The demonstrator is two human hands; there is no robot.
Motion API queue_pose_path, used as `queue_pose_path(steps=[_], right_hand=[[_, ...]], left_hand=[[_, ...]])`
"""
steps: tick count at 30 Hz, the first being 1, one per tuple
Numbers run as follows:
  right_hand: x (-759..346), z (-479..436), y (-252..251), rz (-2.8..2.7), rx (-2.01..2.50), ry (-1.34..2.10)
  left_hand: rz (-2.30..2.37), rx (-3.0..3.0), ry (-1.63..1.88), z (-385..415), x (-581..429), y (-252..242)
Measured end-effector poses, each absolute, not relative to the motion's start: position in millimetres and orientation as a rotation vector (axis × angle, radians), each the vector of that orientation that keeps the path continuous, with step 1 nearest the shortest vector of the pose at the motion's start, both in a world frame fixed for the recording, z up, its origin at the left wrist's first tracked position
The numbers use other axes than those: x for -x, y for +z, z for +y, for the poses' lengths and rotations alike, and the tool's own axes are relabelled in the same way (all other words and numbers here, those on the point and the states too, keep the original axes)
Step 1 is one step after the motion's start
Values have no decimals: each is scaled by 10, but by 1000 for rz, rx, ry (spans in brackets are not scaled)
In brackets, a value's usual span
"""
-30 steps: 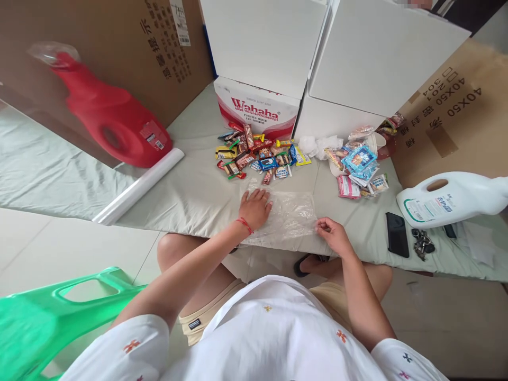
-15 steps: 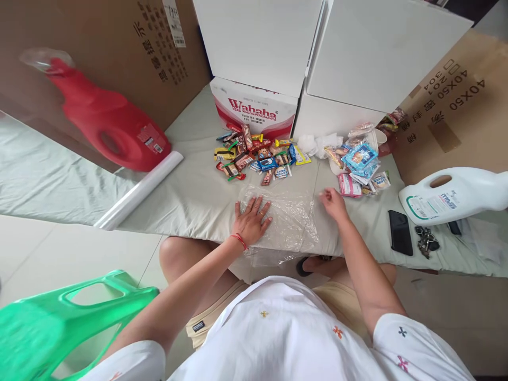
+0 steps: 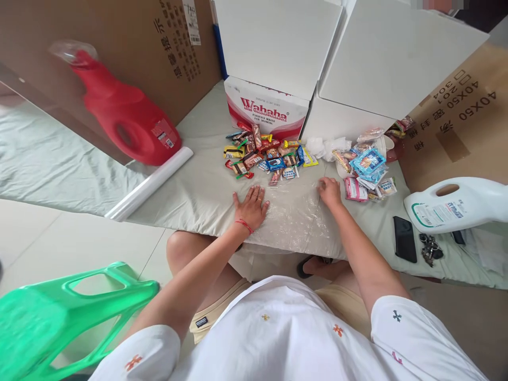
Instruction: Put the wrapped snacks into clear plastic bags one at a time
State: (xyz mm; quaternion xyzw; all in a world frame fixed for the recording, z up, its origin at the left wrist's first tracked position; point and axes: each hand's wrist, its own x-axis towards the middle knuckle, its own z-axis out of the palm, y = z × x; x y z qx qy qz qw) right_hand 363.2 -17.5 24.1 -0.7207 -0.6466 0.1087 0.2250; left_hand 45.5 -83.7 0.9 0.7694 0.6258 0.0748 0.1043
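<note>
A thin sheet of clear plastic wrap (image 3: 296, 219) lies spread over the cloth in front of me, its near edge hanging past the front. My left hand (image 3: 251, 207) rests flat on the sheet's left side, fingers spread and holding nothing. At the far right corner my right hand (image 3: 329, 191) is closed, its fingertips pinched on the film's edge. Just beyond the sheet sits a loose pile of small wrapped snacks (image 3: 273, 153). Right of it, more snack packets (image 3: 367, 161) are heaped around white paper cups (image 3: 380, 145).
Left stand a red detergent bottle (image 3: 130, 121) and a roll of plastic film (image 3: 151, 182). White boxes (image 3: 278, 47) and a Wahaba-like printed carton (image 3: 265, 108) rise behind. Right are a white detergent jug (image 3: 452, 206), phone (image 3: 405, 239) and keys (image 3: 431, 248). A green stool (image 3: 43, 328) stands lower left.
The plastic wrap now lies flatter and wider. My right hand has moved slightly away from me, along with the film's right edge. The left hand stays flat; the view has shifted slightly.
</note>
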Motion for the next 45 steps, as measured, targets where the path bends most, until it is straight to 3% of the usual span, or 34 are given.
queue_pose_path(steps=[4, 8, 15, 21, 26, 31, 35, 41, 45], right_hand=[[-3210, -768, 284, -1923, 1841, 144], [-2868, -1587, 112, -2403, 1602, 168], [-3584, -1973, -131, -2101, 2073, 0], [-3806, -1367, 277, -1911, 1939, -62], [-2916, -447, 606, -2457, 1651, 206], [-2184, 200, 611, -2857, 1503, 100], [-2184, 381, 622, -2853, 1603, 33], [-2361, 767, 996, -2684, 1577, 266], [-2177, 1251, 1135, -2566, 1657, 104]], left_hand=[[1841, -2285, 242, -814, -457, -14], [1835, -2287, 255, -839, -419, -5], [1785, -2348, 235, -854, -276, -21], [1772, -2343, 250, -859, -275, -33], [1783, -2313, 251, -861, -279, -8], [1784, -2305, 254, -864, -278, 1], [1773, -2296, 285, -865, -273, -16], [1748, -2291, 325, -864, -265, -25], [1753, -2288, 320, -870, -264, -14]])
